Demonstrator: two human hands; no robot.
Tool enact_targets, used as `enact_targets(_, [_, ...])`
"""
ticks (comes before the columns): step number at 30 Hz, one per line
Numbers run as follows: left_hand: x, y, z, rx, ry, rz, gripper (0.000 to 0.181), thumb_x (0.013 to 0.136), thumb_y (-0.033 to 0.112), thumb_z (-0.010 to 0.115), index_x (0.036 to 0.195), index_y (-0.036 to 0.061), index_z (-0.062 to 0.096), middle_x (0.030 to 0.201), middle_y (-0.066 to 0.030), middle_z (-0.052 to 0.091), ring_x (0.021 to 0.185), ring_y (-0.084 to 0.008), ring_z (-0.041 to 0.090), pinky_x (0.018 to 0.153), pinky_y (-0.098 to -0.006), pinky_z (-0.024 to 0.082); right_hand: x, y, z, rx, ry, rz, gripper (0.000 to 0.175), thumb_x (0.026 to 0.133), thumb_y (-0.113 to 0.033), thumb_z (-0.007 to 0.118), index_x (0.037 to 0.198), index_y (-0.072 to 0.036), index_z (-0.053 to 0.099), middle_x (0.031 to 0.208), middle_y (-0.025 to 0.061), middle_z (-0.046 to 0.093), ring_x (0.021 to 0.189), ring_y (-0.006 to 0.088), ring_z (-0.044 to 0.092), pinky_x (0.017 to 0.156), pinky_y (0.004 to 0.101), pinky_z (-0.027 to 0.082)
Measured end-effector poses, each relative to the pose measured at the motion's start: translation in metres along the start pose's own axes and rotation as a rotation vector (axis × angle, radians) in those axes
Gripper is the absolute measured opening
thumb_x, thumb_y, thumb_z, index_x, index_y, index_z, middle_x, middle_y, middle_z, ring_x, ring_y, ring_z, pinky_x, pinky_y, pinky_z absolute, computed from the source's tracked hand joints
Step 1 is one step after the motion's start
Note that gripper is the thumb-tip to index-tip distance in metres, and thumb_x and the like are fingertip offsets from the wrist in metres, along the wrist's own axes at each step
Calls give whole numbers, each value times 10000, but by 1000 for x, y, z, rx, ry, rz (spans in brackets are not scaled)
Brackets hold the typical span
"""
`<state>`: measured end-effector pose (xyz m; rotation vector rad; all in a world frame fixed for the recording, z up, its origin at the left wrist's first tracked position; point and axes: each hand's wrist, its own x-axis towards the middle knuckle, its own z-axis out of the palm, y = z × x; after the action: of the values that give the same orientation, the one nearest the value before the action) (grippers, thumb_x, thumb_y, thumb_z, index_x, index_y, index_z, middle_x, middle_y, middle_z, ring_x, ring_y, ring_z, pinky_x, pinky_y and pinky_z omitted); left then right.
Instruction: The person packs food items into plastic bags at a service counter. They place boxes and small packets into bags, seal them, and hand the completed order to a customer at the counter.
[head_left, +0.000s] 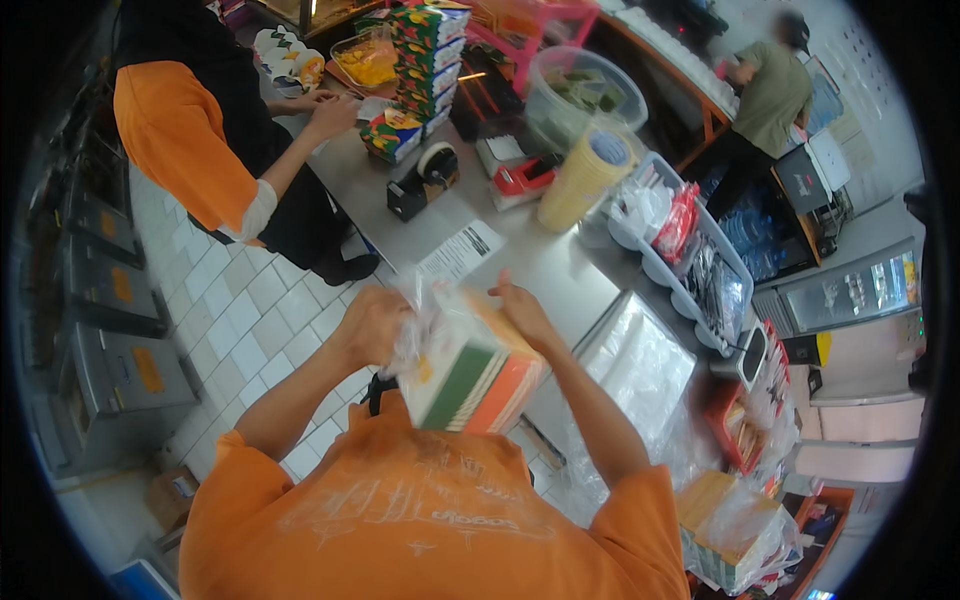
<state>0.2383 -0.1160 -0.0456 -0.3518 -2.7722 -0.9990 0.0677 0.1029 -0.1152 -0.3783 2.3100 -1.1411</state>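
A cardboard box (472, 375) with white, green and orange panels is in front of my chest, inside a clear plastic bag (424, 315). My left hand (375, 322) is closed on the bunched top of that bag, at the box's left side. My right hand (525, 311) is at the far right edge of the box, at least one finger pointing up; whether it grips the box or the bag cannot be made out. Beyond both hands, a printed paper slip (461, 251) lies on the steel table (551, 274). The box and bag are slightly blurred.
A tape dispenser (424, 180), stacked cups (589, 176) and a blue-grey basket of packaged cutlery (682, 255) stand on the table. Clear plastic bags (637, 367) lie right. A co-worker in an orange sleeve (187, 142) works at the far left. Another person (772, 90) stands far right.
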Motion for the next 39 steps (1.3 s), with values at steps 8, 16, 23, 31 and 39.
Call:
enact_targets(8, [-97, -83, -50, -17, 81, -502, 330, 620, 125, 825, 905, 4, 711, 779, -167, 671, 716, -362, 657, 674, -410, 534, 202, -108, 178, 423, 409, 245, 422, 957, -400, 707, 935, 16, 775, 825, 157, 750, 761, 263, 706, 743, 416, 529])
enact_targets(16, [-142, -136, -51, -144, 575, -693, 193, 700, 71, 779, 822, -6, 651, 708, -124, 633, 619, -274, 608, 600, -350, 473, 171, -88, 251, 51, 834, -122, 298, 972, -335, 719, 947, -52, 809, 787, 65, 680, 624, 169, 610, 543, 320, 517])
enact_targets(23, [-129, -164, -45, -117, 839, -500, 168, 835, 102, 756, 855, -2, 626, 691, -103, 578, 633, -217, 599, 603, -330, 490, 100, -97, 183, 654, 176, 205, 276, 1020, -267, 665, 964, -12, 754, 760, 8, 568, 660, 93, 556, 541, 278, 562])
enact_targets(31, [19, -115, -22, -350, 141, 16, 394, 683, 126, 811, 1025, -29, 691, 916, -188, 723, 813, -322, 714, 704, -397, 554, -47, -44, 12, 559, 769, 114, 290, 1084, -269, 556, 1000, -37, 710, 691, -56, 429, 631, 43, 433, 600, 269, 547])
enact_targets(39, [126, -19, 135, -185, -95, 313, 111, 869, 146, 669, 859, 39, 695, 829, -137, 697, 785, -332, 683, 684, -433, 539, -144, -8, -28, 612, 721, 177, 288, 1082, -260, 554, 966, -20, 664, 682, -51, 421, 607, 46, 389, 603, 271, 491])
